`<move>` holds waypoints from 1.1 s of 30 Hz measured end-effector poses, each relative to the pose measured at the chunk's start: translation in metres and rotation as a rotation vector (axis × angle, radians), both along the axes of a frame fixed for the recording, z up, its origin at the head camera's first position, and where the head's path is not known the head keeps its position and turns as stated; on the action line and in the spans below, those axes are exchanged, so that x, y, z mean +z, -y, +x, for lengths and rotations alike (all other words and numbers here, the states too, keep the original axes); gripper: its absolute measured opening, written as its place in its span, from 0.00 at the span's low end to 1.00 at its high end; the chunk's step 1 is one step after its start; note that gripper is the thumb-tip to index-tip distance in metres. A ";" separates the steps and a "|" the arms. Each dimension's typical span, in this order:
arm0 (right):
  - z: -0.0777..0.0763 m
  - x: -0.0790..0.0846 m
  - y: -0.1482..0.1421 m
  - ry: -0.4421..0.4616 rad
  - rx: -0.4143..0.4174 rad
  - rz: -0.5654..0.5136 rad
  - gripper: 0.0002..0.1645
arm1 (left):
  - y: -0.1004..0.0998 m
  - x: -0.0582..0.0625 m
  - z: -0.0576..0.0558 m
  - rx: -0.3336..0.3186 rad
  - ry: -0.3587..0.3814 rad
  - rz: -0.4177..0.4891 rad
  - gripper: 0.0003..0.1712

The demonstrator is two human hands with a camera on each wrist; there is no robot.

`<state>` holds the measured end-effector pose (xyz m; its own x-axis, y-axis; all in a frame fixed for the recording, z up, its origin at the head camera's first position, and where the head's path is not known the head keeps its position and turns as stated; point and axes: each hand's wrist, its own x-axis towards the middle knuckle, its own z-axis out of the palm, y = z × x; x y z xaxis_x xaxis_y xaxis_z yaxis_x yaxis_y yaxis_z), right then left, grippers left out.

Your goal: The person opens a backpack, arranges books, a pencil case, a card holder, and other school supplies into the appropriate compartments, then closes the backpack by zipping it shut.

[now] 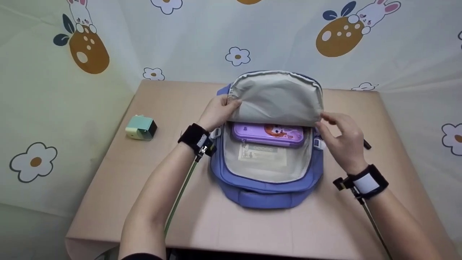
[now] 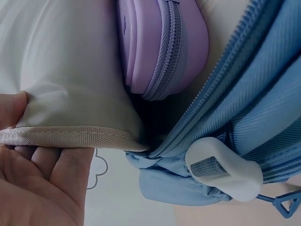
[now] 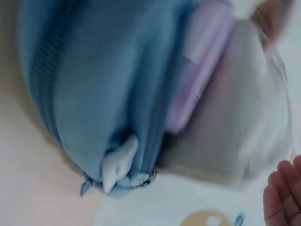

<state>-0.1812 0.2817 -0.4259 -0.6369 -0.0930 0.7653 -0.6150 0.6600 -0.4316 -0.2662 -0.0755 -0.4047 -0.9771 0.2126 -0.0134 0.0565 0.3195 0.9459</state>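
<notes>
A blue backpack (image 1: 278,196) lies unzipped on the table, its front flap (image 1: 278,97) folded up to show a pale lining. My left hand (image 1: 220,110) pinches the flap's left edge, thumb on the lining and fingers behind, as the left wrist view shows. My right hand (image 1: 343,135) is at the flap's right edge; in the right wrist view its fingers (image 3: 282,197) are loosely extended beside the lining. Inside the backpack sits a purple pencil case (image 1: 269,134) with a cartoon figure on its lid, partly covered by the flap.
A mint-green and yellow boxy item (image 1: 140,127) stands on the table (image 1: 173,97) to the left. Beyond my right hand lies a small black object (image 1: 367,144). White zipper pulls (image 2: 223,167) hang at the backpack's sides. Patterned cloth (image 1: 195,39) surrounds the table.
</notes>
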 end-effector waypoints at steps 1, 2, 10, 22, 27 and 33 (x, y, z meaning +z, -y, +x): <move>-0.003 0.002 -0.004 0.047 -0.012 -0.042 0.22 | 0.000 0.000 0.000 0.000 -0.003 -0.003 0.17; -0.007 0.003 -0.008 0.111 -0.018 -0.083 0.26 | 0.000 0.000 0.000 -0.001 -0.005 -0.001 0.17; -0.037 -0.005 -0.017 0.690 0.173 -0.352 0.43 | 0.001 -0.002 -0.001 0.002 -0.017 -0.015 0.16; -0.052 -0.009 -0.005 0.862 0.141 -0.433 0.32 | 0.000 -0.002 0.001 0.015 0.021 0.004 0.18; -0.053 -0.008 -0.002 0.880 0.108 -0.445 0.32 | 0.001 -0.003 0.002 0.015 0.005 0.026 0.17; -0.055 -0.009 0.000 0.872 0.066 -0.419 0.33 | 0.008 -0.006 0.007 -0.004 -0.069 0.028 0.17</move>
